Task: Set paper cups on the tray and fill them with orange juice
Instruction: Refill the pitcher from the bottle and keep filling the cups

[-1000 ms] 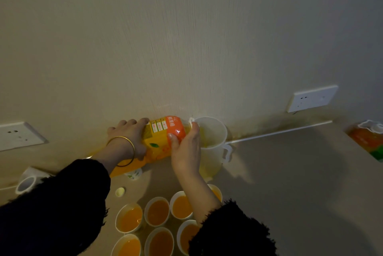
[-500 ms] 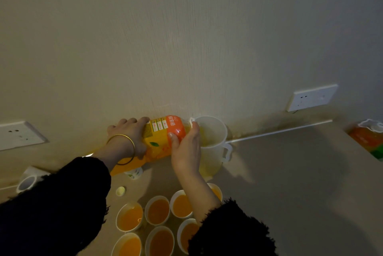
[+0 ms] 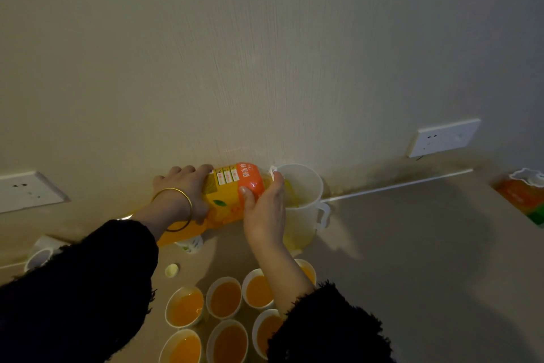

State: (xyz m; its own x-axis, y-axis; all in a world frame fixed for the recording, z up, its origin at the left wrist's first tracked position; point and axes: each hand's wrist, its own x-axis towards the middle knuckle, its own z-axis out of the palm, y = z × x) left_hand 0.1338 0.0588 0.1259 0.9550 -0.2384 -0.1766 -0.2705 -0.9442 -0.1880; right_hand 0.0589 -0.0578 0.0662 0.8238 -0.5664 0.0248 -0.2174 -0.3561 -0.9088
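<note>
An orange juice bottle [image 3: 226, 195] lies tipped nearly flat, its mouth over the rim of a translucent white jug [image 3: 304, 206] by the wall. My left hand [image 3: 185, 189], with a gold bangle, grips the bottle's body from behind. My right hand [image 3: 265, 209] holds the bottle's neck end next to the jug. A little yellow juice shows inside the jug. Several paper cups filled with orange juice [image 3: 225, 299] stand close together at the bottom centre; my right sleeve hides some of them. I cannot make out a tray under them.
A small yellow bottle cap [image 3: 172, 270] lies on the counter. An empty paper cup [image 3: 39, 256] lies on its side at the far left, another small cup [image 3: 190, 245] sits under the bottle. A second juice bottle [image 3: 522, 195] is at the right edge. Wall sockets [image 3: 444, 137] sit left and right.
Hardly anything has changed: both hands keep the bottle tilted at the jug, and the view has shifted only slightly.
</note>
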